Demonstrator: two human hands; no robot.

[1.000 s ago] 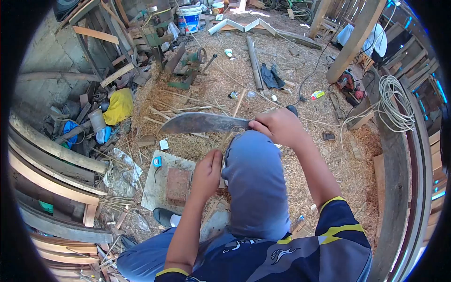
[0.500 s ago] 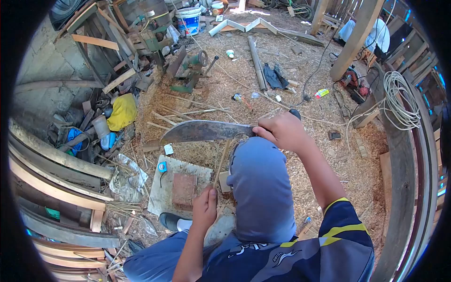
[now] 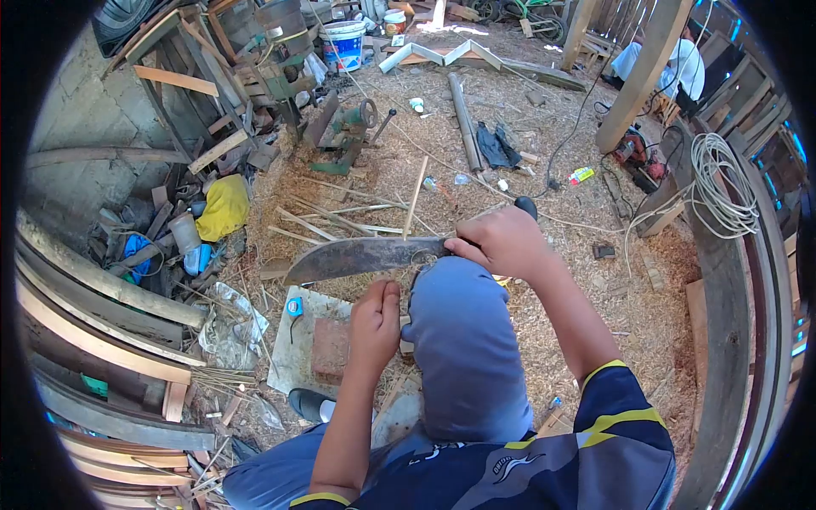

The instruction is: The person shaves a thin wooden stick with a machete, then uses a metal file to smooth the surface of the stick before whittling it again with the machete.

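Stick (image 3: pixel 416 195): slants up from the left hand (image 3: pixel 375 321), crosses behind the knife (image 3: pixel 357 259), far end clear above the blade, over the floor (image 3: pixel 586 293).

Surroundings: floor strewn with shavings; wooden post (image 3: pixel 642 81) leaning at upper right; coil of cable (image 3: pixel 722 183) near it; blue-and-white bucket (image 3: pixel 344 49) at the top.

Raised knee (image 3: pixel 459 340) at centre. Knife lies crosswise at its far side, broad tip to the left; whether blade touches knee, cannot tell.

Hands: apart from each other. Right closed around the dark handle, whose butt sticks out beyond the fist. Left, on the near side of the blade, fingers curled on the stick's near end; that end is hidden.

Left of the knee, flat board (image 3: pixel 287 348) on the floor; on it a reddish brick (image 3: pixel 330 347) and, smaller, a blue tape measure (image 3: pixel 294 307), just apart.
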